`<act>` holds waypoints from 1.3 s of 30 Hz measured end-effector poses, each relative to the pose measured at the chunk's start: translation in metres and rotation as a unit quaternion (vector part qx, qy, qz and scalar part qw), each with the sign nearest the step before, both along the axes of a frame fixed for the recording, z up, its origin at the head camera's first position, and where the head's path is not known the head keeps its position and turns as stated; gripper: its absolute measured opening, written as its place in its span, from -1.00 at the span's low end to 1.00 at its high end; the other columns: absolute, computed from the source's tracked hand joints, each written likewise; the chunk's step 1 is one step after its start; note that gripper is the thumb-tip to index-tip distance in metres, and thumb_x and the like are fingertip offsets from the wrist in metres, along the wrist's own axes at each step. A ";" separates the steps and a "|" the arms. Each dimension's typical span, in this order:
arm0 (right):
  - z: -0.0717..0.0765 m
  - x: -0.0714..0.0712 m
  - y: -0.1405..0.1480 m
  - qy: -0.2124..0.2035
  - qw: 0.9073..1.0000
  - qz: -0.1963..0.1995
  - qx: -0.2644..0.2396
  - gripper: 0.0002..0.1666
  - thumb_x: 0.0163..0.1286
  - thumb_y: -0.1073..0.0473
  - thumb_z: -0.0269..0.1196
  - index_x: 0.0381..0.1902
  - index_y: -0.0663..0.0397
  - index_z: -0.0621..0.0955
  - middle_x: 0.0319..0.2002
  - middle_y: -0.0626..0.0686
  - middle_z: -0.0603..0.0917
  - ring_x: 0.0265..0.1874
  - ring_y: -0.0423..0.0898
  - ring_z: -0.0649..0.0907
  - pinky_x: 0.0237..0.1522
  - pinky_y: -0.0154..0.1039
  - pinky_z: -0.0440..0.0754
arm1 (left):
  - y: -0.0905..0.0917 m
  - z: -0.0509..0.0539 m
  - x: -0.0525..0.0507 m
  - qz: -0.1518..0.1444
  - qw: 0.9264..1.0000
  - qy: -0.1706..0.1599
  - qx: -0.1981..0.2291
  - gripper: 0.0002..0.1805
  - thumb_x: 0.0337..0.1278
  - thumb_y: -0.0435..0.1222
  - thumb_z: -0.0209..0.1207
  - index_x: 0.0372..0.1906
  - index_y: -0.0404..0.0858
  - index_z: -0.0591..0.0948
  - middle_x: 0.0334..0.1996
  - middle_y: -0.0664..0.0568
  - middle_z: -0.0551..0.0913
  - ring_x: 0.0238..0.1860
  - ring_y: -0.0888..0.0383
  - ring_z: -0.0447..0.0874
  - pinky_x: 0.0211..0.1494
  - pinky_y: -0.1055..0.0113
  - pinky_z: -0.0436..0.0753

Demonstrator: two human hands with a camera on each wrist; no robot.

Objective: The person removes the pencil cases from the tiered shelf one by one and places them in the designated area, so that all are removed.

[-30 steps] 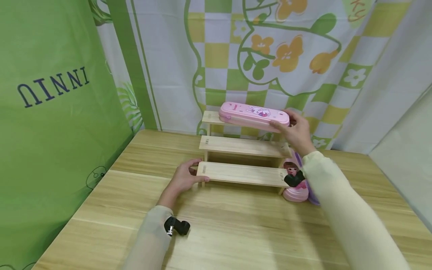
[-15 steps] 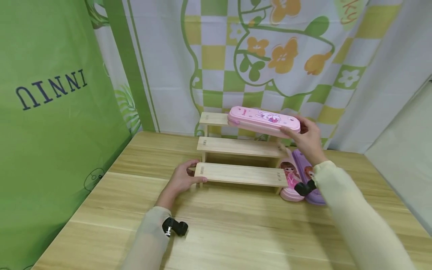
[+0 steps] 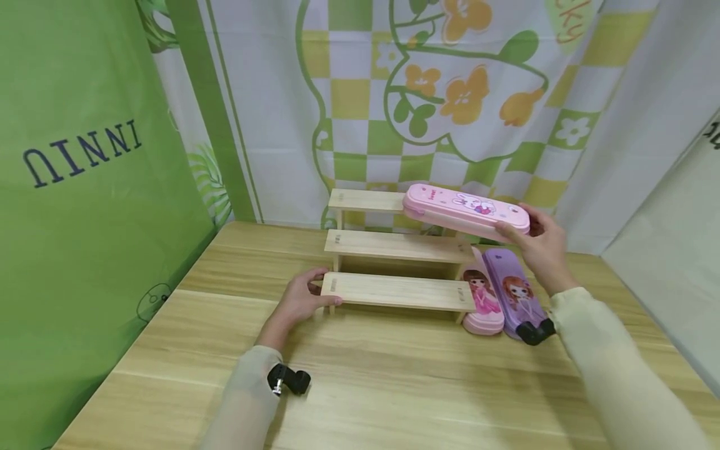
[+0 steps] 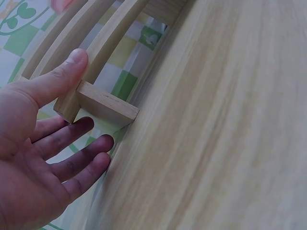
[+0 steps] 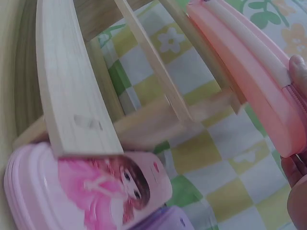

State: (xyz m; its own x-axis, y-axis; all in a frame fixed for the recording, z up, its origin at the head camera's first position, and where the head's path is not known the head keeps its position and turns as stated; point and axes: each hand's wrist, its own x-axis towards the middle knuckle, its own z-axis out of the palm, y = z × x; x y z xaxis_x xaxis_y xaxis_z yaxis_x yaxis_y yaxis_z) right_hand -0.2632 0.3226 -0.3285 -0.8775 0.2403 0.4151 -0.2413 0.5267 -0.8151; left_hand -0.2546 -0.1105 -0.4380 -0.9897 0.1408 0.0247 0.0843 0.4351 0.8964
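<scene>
A three-tier wooden shelf (image 3: 399,292) stands on the table. My left hand (image 3: 299,304) grips the left end of its lowest board; in the left wrist view the thumb of that hand (image 4: 43,124) lies on the board with the other fingers below. My right hand (image 3: 537,244) pinches the right end of a pink case with a rabbit picture (image 3: 464,208), tilted down to the right by the top board. In the right wrist view, this pink case (image 5: 254,76) shows its zipper side, and part of my right hand (image 5: 297,191) appears at the edge.
Right of the shelf, a pink doll case (image 3: 485,303) and a purple doll case (image 3: 514,290) lie side by side on the wooden table (image 3: 382,381). Behind hangs a patterned curtain (image 3: 349,100); a green cloth (image 3: 84,250) hangs at the left.
My right hand has moved the rabbit case to the right, uncovering more of the top board's left part. The doll cases show more fully. My left hand keeps its grip on the shelf.
</scene>
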 end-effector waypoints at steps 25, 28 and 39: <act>-0.010 0.059 0.082 -0.028 0.992 -0.111 -0.043 -0.25 0.30 0.11 0.44 0.41 0.10 0.47 -0.23 -0.47 0.51 -0.25 -0.46 0.48 -0.30 -0.74 0.43 | -0.004 -0.003 0.000 -0.001 1.000 0.002 -0.006 -0.15 -0.07 -0.24 0.55 0.39 -0.29 0.45 0.23 -0.23 0.59 0.03 -0.11 0.66 -0.06 0.17 0.68; -0.013 0.067 0.092 -0.026 0.991 -0.126 -0.041 -0.27 0.30 0.11 0.44 0.40 0.08 0.49 -0.22 -0.48 0.51 -0.25 -0.46 0.48 -0.31 -0.75 0.43 | -0.004 -0.003 0.000 -0.003 1.000 0.006 -0.008 -0.16 -0.05 -0.24 0.54 0.39 -0.30 0.45 0.22 -0.25 0.59 0.03 -0.12 0.67 -0.07 0.17 0.68; -0.038 0.087 0.127 -0.028 0.984 -0.165 -0.058 -0.53 0.25 0.16 0.47 0.10 -0.21 0.62 -0.31 -0.46 0.55 -0.35 -0.45 0.48 -0.42 -0.70 0.42 | -0.003 -0.003 -0.001 -0.007 1.000 0.006 -0.009 -0.15 -0.05 -0.23 0.54 0.39 -0.30 0.45 0.23 -0.25 0.59 0.03 -0.12 0.67 -0.05 0.15 0.68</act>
